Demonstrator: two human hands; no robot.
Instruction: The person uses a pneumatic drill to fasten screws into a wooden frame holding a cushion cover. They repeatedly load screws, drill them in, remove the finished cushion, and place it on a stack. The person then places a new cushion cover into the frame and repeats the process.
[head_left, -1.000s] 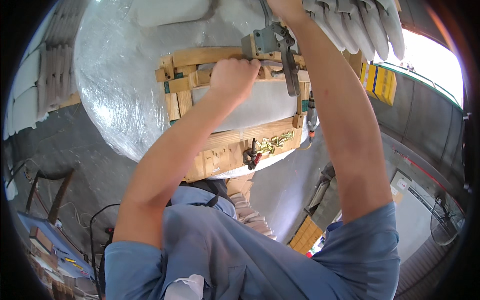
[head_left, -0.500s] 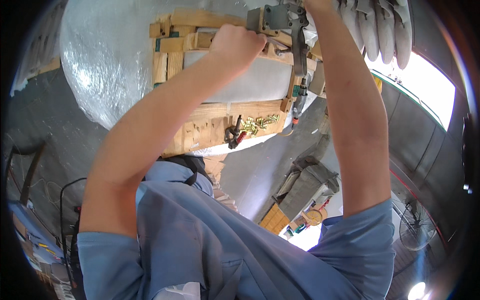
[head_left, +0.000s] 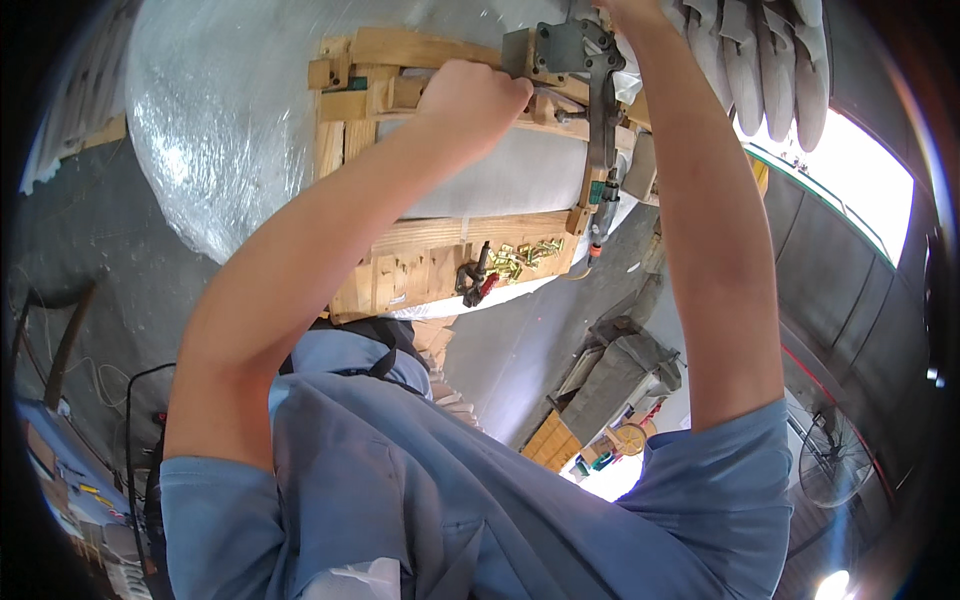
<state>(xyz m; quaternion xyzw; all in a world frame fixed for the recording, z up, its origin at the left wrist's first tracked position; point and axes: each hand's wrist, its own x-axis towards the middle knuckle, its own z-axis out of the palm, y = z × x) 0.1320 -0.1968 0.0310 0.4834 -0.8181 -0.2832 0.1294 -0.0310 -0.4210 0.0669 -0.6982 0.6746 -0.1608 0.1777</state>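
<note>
My left hand (head_left: 476,104) is closed in a fist over the upper rails of a wooden frame (head_left: 345,106), at the left edge of a dark grey metal hinge bracket (head_left: 570,48). Whatever its fingers hold is hidden. The bracket's long flat arm (head_left: 603,125) hangs down along the frame's right side. My right hand (head_left: 628,12) is at the top edge, just right of the bracket, with its fingers mostly cut off. On the frame's near board (head_left: 410,277) lie several small brass-coloured fasteners (head_left: 525,262) and a black tool with a red part (head_left: 474,280).
A large bulge wrapped in clear plastic (head_left: 205,130) lies under the frame. A slim tool with an orange end (head_left: 604,212) is at the frame's right edge. Grey finger-shaped pieces (head_left: 775,65) hang at upper right. A wheel-like fan (head_left: 835,455) stands at lower right.
The frame, bracket and loose fasteners sit slightly lower and further right in the picture. My left fist keeps its place beside the bracket; my right hand stays at the top edge.
</note>
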